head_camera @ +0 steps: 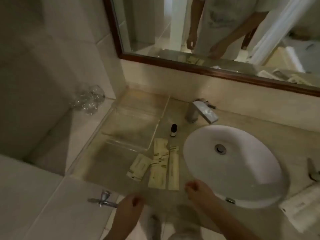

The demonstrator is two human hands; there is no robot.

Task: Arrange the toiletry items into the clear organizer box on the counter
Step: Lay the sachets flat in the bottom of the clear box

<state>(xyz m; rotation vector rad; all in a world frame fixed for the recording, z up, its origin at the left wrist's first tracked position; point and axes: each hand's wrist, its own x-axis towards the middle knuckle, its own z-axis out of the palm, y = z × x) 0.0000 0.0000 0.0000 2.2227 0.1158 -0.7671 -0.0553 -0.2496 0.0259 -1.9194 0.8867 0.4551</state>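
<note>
beige stone bench point(110, 163) runs under a dark-framed mirror point(225, 32) in a tiled bathroom, with a white oval sink point(242, 170) set into it and a chrome faucet point(200, 111) behind the bowl. clear organizer box point(131, 125) sits at the back left of the bench, close to the wall corner, its see-through walls only faintly visible. just beside its right edge a small bottle point(173, 130) with a dark cap stands upright. in front of the bottle lie cream packets point(158, 163), long ones overlapping side by side, with a shorter packet point(139, 166) angled to their left, all outside the box. crumpled clear plastic point(88, 101) rests on the ledge left of the box. left hand point(129, 207) hangs below the front edge of the bench, fingers loosely curled around nothing. right hand point(197, 189) hovers over the front edge, near the packets and the sink rim, fingers likewise loosely curled and holding nothing; both are blurred.
</note>
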